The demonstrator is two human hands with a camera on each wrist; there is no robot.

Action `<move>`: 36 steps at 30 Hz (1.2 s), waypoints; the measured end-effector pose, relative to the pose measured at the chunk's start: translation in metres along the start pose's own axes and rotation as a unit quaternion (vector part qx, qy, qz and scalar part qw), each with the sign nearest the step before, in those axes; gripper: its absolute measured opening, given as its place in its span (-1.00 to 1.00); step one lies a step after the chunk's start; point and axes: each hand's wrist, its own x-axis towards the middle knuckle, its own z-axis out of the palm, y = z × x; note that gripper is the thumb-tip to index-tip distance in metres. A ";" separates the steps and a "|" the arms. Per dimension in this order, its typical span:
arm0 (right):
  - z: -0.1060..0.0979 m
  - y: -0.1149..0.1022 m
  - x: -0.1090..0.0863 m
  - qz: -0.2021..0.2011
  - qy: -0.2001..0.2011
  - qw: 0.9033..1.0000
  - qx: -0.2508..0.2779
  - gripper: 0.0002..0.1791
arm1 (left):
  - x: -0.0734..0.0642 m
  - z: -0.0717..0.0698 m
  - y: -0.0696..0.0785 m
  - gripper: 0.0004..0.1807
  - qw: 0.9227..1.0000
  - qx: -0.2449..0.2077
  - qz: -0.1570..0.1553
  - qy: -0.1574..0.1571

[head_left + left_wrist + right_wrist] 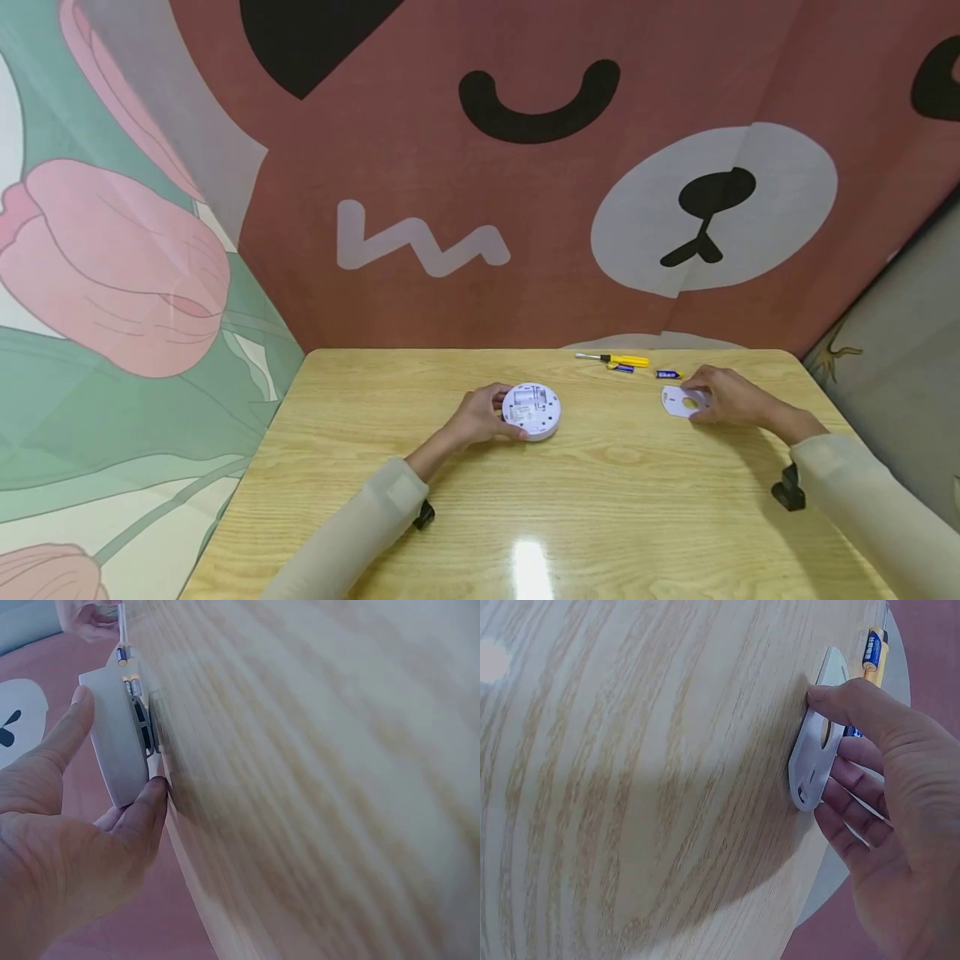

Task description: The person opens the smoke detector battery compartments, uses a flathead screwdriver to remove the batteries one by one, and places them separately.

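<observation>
My left hand grips a round white smoke detector by its left edge, thumb on the near side and fingers on the far side. Its underside faces up, showing an open battery compartment. In the left wrist view the detector stands edge-on between thumb and fingers, close over the table. Over on the right, my right hand pinches a flat white mounting plate with a round hole in its middle. From the right wrist, the plate shows between thumb and fingers, low against the wood; part is hidden behind the thumb.
A yellow-handled screwdriver lies near the table's back edge, with a blue battery beside it. Another blue battery lies just behind the mounting plate. A printed cloth hangs behind the wooden table.
</observation>
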 end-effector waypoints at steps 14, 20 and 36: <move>0.007 -0.006 -0.004 -0.012 0.049 0.998 -0.046 -0.37 | 0.003 0.002 -0.003 -0.06 1.000 0.018 0.004 0.003; 0.009 -0.012 -0.004 -0.013 0.067 0.996 -0.054 -0.40 | 0.002 0.002 0.000 -0.06 1.000 0.018 0.002 0.004; 0.010 -0.044 0.003 -0.030 0.082 0.994 -0.063 -0.39 | 0.001 0.001 0.005 -0.05 1.000 0.016 0.004 0.003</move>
